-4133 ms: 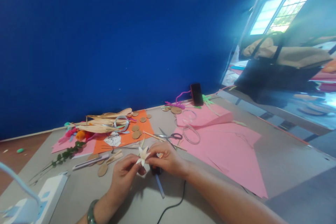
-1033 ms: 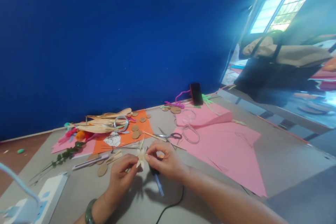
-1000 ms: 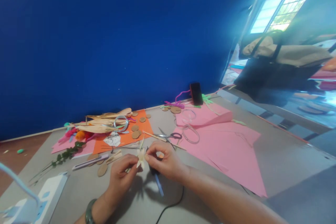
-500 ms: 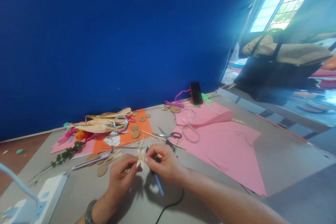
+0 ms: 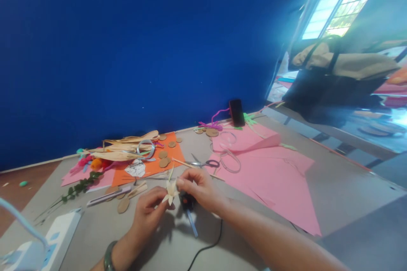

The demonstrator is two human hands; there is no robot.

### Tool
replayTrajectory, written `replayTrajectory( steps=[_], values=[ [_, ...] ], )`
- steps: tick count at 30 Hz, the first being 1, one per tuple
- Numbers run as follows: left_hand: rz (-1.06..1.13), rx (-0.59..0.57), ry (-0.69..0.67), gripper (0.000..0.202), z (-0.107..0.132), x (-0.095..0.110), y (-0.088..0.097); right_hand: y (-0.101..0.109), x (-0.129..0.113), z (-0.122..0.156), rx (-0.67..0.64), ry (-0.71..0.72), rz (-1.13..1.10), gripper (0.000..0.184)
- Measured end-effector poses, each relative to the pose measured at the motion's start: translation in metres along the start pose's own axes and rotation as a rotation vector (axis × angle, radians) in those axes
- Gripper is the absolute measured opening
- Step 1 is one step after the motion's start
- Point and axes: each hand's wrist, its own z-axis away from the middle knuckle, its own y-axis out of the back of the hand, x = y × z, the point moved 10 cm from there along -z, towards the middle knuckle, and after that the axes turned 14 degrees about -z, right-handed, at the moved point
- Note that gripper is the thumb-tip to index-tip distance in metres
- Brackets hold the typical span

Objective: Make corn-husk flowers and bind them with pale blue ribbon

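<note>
Between my two hands is a small cream flower (image 5: pixel 171 191) with pointed petals, held above the table. My left hand (image 5: pixel 152 206) pinches it from the left, thumb and fingertips closed near the lower petals. From the right, my right hand (image 5: pixel 197 188) grips an upper petal between thumb and index finger. Under the right hand lies a black tool that looks like a glue gun (image 5: pixel 187 200), partly hidden, with a translucent bluish stick (image 5: pixel 192 223) sticking out toward me. A thin pale strip (image 5: pixel 171 172) rises behind the flower.
Scissors (image 5: pixel 203 163) lie just beyond my hands. Dried husks (image 5: pixel 124 151) and orange paper (image 5: pixel 178 152) are at the back left, pink sheets (image 5: pixel 270 178) to the right. A utility knife (image 5: pixel 108 196) and a power strip (image 5: pixel 62 237) are on the left; a black cable (image 5: pixel 208 246) runs toward me.
The flower has tilted so its petals face me more and look more spread. My right hand has shifted slightly upward, uncovering more of the black tool. My left hand stays nearly in place.
</note>
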Motion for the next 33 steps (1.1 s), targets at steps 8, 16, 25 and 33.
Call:
replayTrajectory(
  steps=[8,16,25,33],
  values=[
    [0.088,-0.181,0.000,0.021,0.002,-0.005,-0.022,-0.006,0.004,-0.002,-0.138,-0.058,0.067,0.016],
    [0.123,-0.292,0.010,0.025,0.004,0.002,-0.032,-0.016,-0.002,0.002,-0.237,-0.027,0.046,0.015],
    [0.068,-0.277,-0.034,0.025,0.004,0.008,-0.032,-0.023,0.008,0.005,-0.318,-0.032,0.065,0.022],
    [0.031,-0.099,-0.025,0.022,-0.002,0.001,-0.013,-0.010,-0.005,0.001,-0.169,-0.018,0.114,0.024]
  ],
)
